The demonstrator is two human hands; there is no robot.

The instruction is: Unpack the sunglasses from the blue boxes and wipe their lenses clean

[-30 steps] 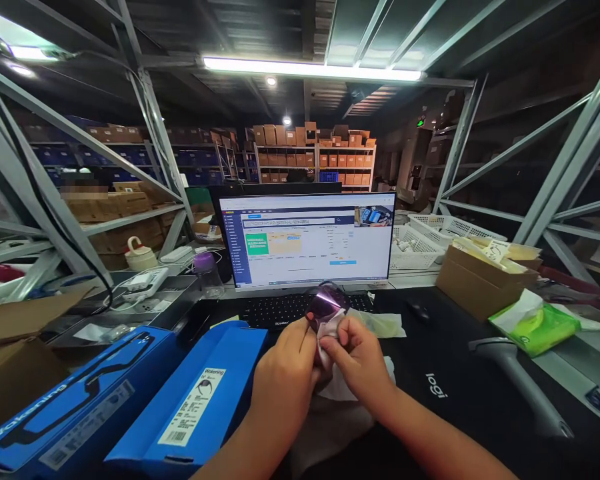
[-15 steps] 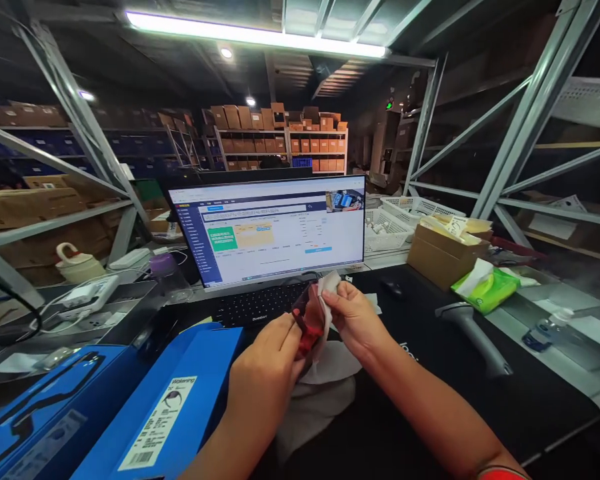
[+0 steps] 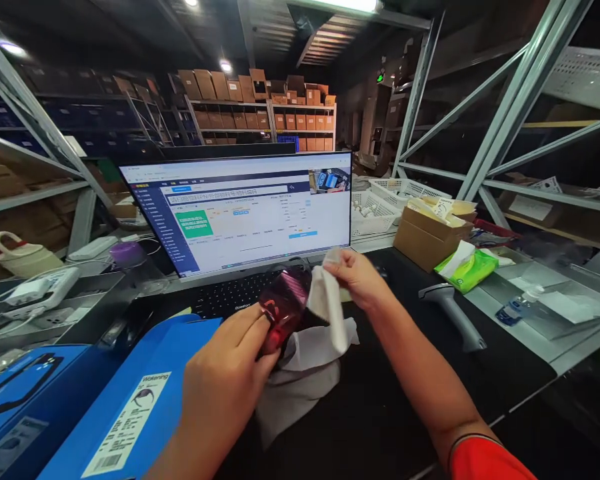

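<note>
My left hand (image 3: 230,367) is closed around a glossy, dark-red, see-through piece that looks like a tinted lens (image 3: 286,303), held tilted above the mat. Its lower edge is partly covered by my fingers. Just right of it, my right hand (image 3: 356,277) pinches a folded white cloth (image 3: 327,300) between thumb and fingers, and the cloth hangs down. Beneath both hands, a crumpled greyish-white cloth or pouch (image 3: 300,390) lies on the black mat (image 3: 380,407). Left of my left hand is an opened blue box (image 3: 145,373) with a printed white label.
A monitor (image 3: 245,220) and keyboard (image 3: 230,290) stand behind my hands. On the right are a barcode scanner (image 3: 453,313), a green tissue pack (image 3: 467,267), a cardboard box (image 3: 427,237) and a small bottle (image 3: 520,305). Another blue box (image 3: 25,400) sits far left.
The cloth has come away from the red piece, and my hands are farther apart. My left hand has moved left with the piece, turning its glossy face into view. The camera view has shifted.
</note>
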